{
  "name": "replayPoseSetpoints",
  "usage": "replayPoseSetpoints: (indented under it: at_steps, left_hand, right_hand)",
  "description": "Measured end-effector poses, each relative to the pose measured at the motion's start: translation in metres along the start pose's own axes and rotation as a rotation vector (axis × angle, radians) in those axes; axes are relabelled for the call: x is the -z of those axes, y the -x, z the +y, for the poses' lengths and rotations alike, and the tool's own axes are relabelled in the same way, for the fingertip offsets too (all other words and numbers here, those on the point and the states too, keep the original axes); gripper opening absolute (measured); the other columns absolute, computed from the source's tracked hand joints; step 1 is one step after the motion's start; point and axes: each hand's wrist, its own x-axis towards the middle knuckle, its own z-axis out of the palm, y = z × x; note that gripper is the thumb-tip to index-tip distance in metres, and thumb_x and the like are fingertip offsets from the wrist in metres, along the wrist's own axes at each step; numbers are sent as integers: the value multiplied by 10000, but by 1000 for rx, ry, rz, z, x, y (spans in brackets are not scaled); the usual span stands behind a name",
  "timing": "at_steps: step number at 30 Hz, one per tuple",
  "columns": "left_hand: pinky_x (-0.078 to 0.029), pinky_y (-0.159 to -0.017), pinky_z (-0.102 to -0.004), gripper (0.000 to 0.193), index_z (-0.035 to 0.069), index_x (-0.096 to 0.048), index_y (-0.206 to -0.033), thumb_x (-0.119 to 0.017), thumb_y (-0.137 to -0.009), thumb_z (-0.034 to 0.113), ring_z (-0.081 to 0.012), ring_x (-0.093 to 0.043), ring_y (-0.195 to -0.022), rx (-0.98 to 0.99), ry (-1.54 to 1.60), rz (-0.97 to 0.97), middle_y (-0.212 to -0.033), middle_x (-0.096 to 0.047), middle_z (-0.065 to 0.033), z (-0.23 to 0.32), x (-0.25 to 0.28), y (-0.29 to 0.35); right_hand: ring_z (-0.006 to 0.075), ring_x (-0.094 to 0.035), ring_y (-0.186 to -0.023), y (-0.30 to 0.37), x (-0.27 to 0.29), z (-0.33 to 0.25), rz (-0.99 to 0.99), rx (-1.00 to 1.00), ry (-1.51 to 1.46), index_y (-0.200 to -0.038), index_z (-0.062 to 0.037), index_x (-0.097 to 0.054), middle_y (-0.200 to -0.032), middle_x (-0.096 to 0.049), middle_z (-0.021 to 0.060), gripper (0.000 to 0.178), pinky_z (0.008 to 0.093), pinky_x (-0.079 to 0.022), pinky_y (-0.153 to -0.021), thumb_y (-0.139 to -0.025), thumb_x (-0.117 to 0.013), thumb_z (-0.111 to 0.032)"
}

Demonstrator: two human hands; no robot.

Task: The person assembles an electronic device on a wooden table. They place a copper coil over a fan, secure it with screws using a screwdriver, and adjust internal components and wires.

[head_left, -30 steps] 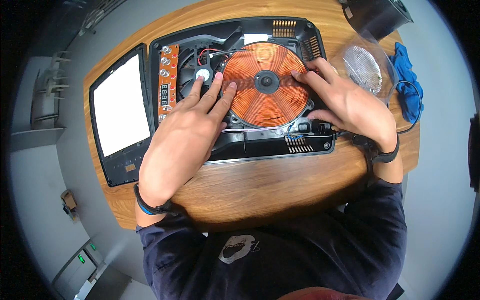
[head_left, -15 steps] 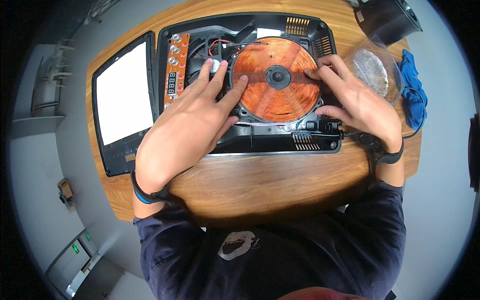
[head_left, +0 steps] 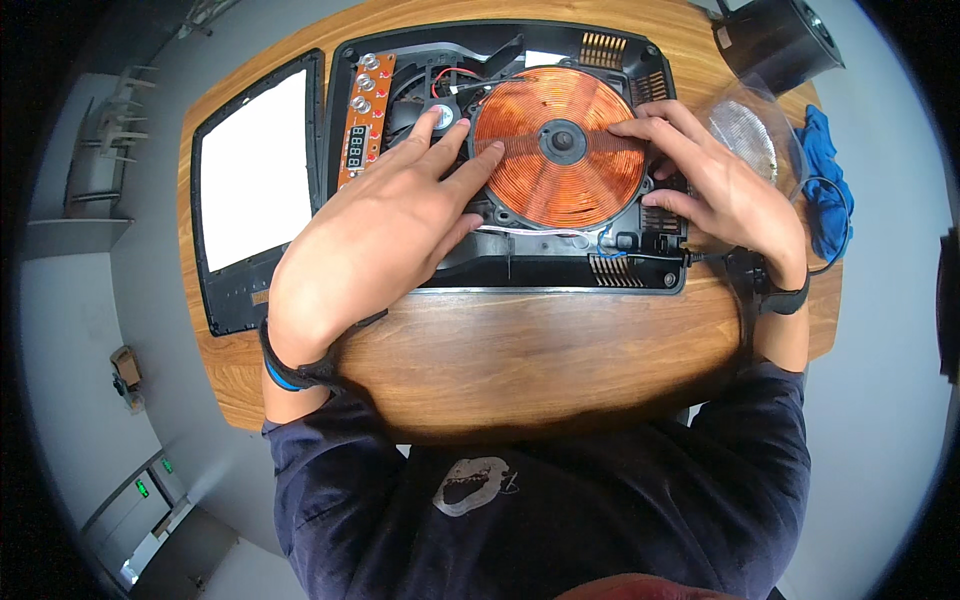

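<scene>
An opened induction cooker (head_left: pixel 450 277) with a black plastic housing lies on the wooden table. Its round copper coil (head_left: pixel 555 200), with a dark hub in the middle, fills the right part. My left hand (head_left: pixel 375 235) reaches across the near left side, fingers spread, open; one fingertip touches the coil's left edge and others lie over the fan (head_left: pixel 441 117). At the coil's right rim is my right hand (head_left: pixel 735 190), fingers bent but apart, the index fingertip on the windings and the thumb lower down by the rim. An orange circuit board (head_left: pixel 367 110) sits on the left.
Left of the housing lies a black-framed panel (head_left: pixel 255 170) with a white face. To the right are a clear plastic piece with a silvery mesh-like disc (head_left: pixel 745 140), a blue cloth (head_left: pixel 825 180), a dark cable (head_left: pixel 851 212) and a black container (head_left: pixel 780 45).
The cooker and panel appear slightly higher in the picture, with the whole view shifted a little. My right fingertips have shifted slightly along the coil's rim; my left hand stays at its left edge.
</scene>
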Motion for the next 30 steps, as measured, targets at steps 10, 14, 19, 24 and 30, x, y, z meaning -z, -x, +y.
replayPoseSetpoints:
  at_steps: [10, 14, 19, 24, 30]
  left_hand:
    - [-382, -1346, -562, 836, 153, -417, -1768, -803, -1034, 253, -540, -335, -1664, -9, 5, 17, -1777, -401, -315, -15, -7, -12]
    - [-380, -1350, -566, 970, 166, -353, -1793, -867, -976, 259, -559, -373, -1638, -50, -14, 15, -1767, -406, -326, -22, -17, -27]
    - [-457, -1289, -538, 1007, 150, -387, -1769, -913, -913, 223, -544, -517, -1516, -88, -62, 39, -1627, -554, -294, -17, -6, -36]
    - [-489, -1239, -532, 994, 146, -413, -1754, -917, -899, 201, -530, -566, -1447, -47, -52, 16, -1527, -613, -270, -8, -1, -33]
    - [-511, -1187, -535, 933, 116, -458, -1719, -908, -906, 199, -509, -592, -1384, -29, -49, 74, -1471, -626, -258, -1, -4, -29]
  right_hand:
    - [368, -731, -1106, -4, -1, 0, -4, -24, -63, -1686, -155, -469, -1348, -614, 173, 921, 478, -608, -937, -887, -920, -78]
    - [409, -714, -1136, -3, -8, 2, 43, -1, -5, -1693, -162, -465, -1344, -607, 180, 921, 496, -596, -946, -892, -915, -91]
    - [465, -684, -1171, -4, -10, 4, 56, 70, 26, -1717, -164, -442, -1381, -589, 196, 930, 543, -569, -958, -906, -890, -82]
    - [415, -709, -1224, -1, -12, -1, 46, 18, 63, -1749, -220, -444, -1526, -574, 168, 898, 520, -619, -979, -951, -821, -52]
    - [462, -722, -1168, 1, -11, 0, 32, 28, 113, -1752, -167, -415, -1522, -555, 217, 868, 536, -601, -936, -976, -768, -2]
